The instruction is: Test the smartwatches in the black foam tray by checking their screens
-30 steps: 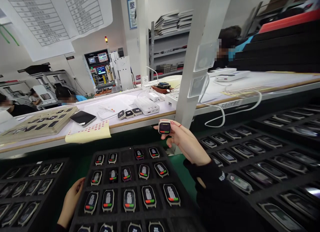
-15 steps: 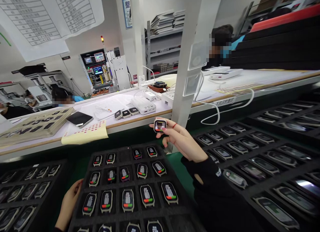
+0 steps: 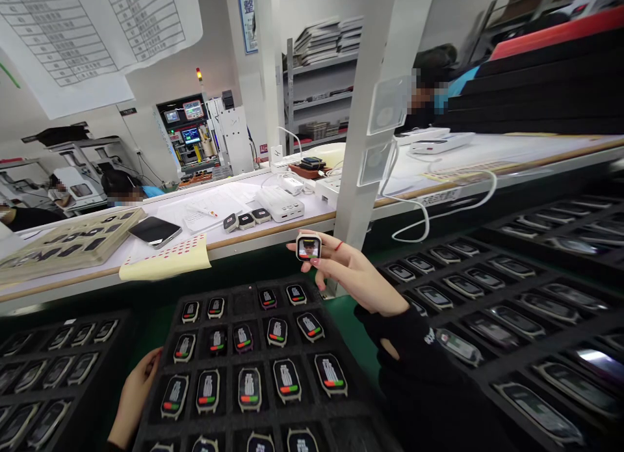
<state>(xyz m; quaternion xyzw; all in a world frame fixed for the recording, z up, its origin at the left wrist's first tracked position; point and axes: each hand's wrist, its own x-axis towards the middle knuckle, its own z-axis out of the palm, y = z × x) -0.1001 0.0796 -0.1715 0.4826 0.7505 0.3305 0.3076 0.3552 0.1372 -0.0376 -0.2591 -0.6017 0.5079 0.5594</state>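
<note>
My right hand (image 3: 353, 270) is closed on a smartwatch case (image 3: 309, 248) without a strap, held upright above the far edge of the middle tray. Its lit screen faces me, with a picture-like reflection and a red-green strip low down. Below lies a black foam tray (image 3: 266, 387) with rows of watch cases in square pockets, among them one watch (image 3: 330, 375) at the right. Most of their screens show white text over red and green bars. At the tray's left side my left hand (image 3: 136, 390) grips the edge with curled fingers, the tips partly hidden.
More watch trays lie at the left (image 3: 53, 367) and right (image 3: 463, 296). Behind runs a white shelf with a phone (image 3: 156, 231), three small watches (image 3: 245, 220) and a power bank (image 3: 280, 203). A white post (image 3: 363, 127) and a hanging cable (image 3: 424, 224) stand close by.
My right hand has shifted the watch case slightly left and down, and its screen has turned a little towards me. The left hand and the tray have stayed still.
</note>
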